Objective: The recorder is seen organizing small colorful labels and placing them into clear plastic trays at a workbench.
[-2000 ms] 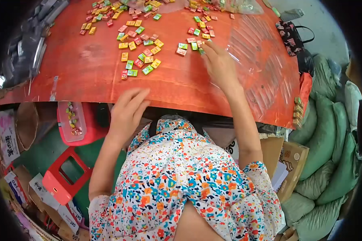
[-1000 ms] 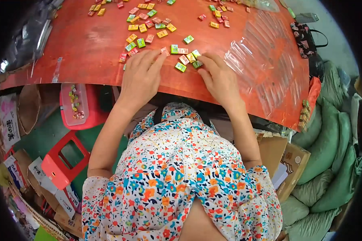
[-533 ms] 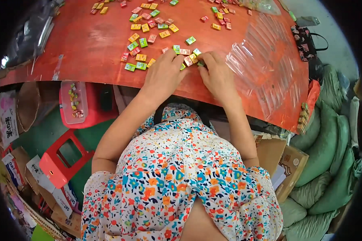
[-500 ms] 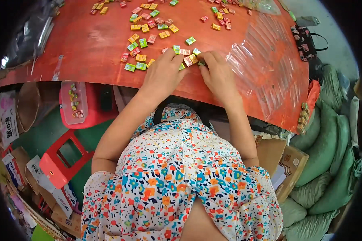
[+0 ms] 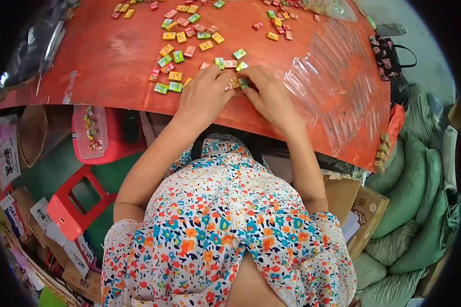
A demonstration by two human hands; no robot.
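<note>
Below the red table's (image 5: 118, 66) near edge, toward its left: a clear tub (image 5: 81, 143) with assorted packets (image 5: 90, 123) inside. At the table's far right: a clear bag (image 5: 333, 8), contents unclear. At the table's front middle: small boxes (image 5: 234, 83) between left hand (image 5: 202, 100) and right hand (image 5: 271, 97). Pinching a green box (image 5: 243, 82) narrowly on the right; bent fingers on the left, cannot tell if gripping. Compared with half a second ago, drawn closer together.

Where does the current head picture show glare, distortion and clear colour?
Head view: glare streaks the clear plastic on the right; head view: the red tabletop bows along its near edge, corners black; head view: small boxes show distinct yellow, green and red.
</note>
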